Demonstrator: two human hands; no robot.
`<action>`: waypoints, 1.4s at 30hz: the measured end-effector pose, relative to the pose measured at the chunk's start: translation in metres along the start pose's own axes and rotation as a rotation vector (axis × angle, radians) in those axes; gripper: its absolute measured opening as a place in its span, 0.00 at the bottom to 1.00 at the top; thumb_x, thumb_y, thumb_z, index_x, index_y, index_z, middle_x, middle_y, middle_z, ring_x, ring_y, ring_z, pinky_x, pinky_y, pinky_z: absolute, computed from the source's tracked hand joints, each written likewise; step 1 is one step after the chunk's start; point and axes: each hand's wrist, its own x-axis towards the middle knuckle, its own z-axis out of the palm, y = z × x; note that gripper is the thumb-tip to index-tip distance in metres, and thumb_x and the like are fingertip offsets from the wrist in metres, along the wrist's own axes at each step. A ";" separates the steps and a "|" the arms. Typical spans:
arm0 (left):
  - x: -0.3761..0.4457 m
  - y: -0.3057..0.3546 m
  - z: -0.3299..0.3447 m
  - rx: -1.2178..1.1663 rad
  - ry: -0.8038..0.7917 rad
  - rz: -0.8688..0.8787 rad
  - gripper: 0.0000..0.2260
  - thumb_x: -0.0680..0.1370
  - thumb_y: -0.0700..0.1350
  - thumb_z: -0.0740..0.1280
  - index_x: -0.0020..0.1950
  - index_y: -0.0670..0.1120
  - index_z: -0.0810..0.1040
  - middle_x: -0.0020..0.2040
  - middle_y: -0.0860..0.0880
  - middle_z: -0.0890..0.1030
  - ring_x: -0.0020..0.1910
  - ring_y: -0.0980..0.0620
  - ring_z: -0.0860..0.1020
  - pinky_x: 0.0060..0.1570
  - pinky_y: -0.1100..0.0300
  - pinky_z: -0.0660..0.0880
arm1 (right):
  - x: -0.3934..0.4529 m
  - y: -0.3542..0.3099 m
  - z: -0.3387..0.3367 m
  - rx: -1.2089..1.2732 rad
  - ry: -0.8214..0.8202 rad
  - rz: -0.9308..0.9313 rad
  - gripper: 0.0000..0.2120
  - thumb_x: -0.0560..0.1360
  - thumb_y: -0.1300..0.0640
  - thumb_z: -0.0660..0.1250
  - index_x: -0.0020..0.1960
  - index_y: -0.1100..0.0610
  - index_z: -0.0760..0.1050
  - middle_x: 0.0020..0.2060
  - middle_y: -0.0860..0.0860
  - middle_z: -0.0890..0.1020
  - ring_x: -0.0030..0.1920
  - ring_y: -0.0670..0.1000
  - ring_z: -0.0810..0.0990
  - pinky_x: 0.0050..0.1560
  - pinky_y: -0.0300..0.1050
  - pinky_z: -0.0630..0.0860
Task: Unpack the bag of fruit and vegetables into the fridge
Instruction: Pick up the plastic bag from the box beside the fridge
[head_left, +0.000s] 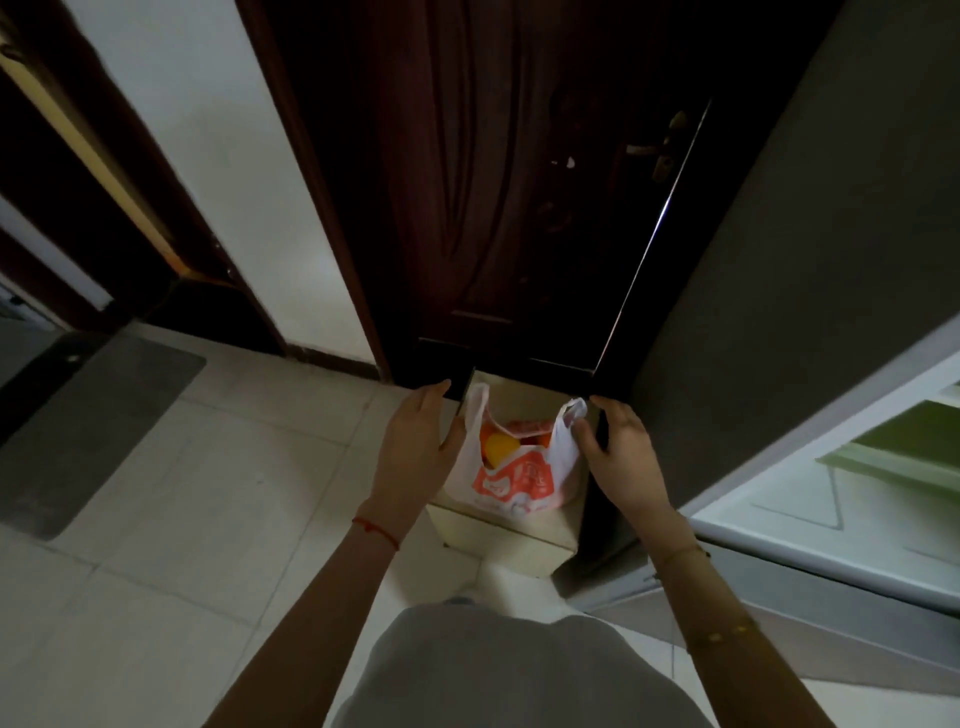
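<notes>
A white plastic bag (519, 480) with orange print sits on a cream stool (511, 540) in front of a dark door. Its mouth gapes, showing a yellow fruit (500, 447) and orange and red produce. My left hand (421, 431) hovers at the bag's left handle with fingers straight, holding nothing. My right hand (618, 441) is at the right handle (571, 410); its fingers are relaxed and its thumb touches the plastic. The fridge (852, 467) stands open at the right, with pale shelves inside.
The dark wooden door (519, 208) rises right behind the stool. The fridge's grey side (779, 260) borders the stool on the right. A grey mat (104, 415) lies on the pale tiled floor at the left. My grey-clad knee (519, 670) fills the bottom centre.
</notes>
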 end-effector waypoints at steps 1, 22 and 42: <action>0.008 -0.004 0.004 -0.003 -0.026 -0.008 0.20 0.78 0.45 0.66 0.68 0.39 0.72 0.63 0.40 0.77 0.61 0.43 0.76 0.61 0.60 0.68 | 0.007 0.000 0.006 -0.002 0.004 0.020 0.19 0.80 0.53 0.64 0.68 0.60 0.71 0.59 0.57 0.77 0.59 0.56 0.77 0.57 0.45 0.74; 0.093 -0.062 0.109 -0.142 -0.471 -0.367 0.15 0.75 0.45 0.70 0.59 0.40 0.77 0.56 0.44 0.82 0.54 0.46 0.81 0.51 0.62 0.72 | 0.103 0.048 0.093 -0.037 -0.108 0.561 0.15 0.80 0.53 0.64 0.59 0.64 0.77 0.54 0.59 0.83 0.54 0.57 0.82 0.48 0.44 0.77; 0.073 -0.042 0.058 -0.300 -0.346 -0.428 0.23 0.75 0.32 0.60 0.69 0.47 0.70 0.59 0.49 0.78 0.54 0.49 0.77 0.52 0.48 0.79 | 0.056 0.055 0.059 0.330 -0.063 0.518 0.15 0.78 0.63 0.63 0.63 0.62 0.78 0.45 0.56 0.83 0.47 0.55 0.81 0.53 0.53 0.80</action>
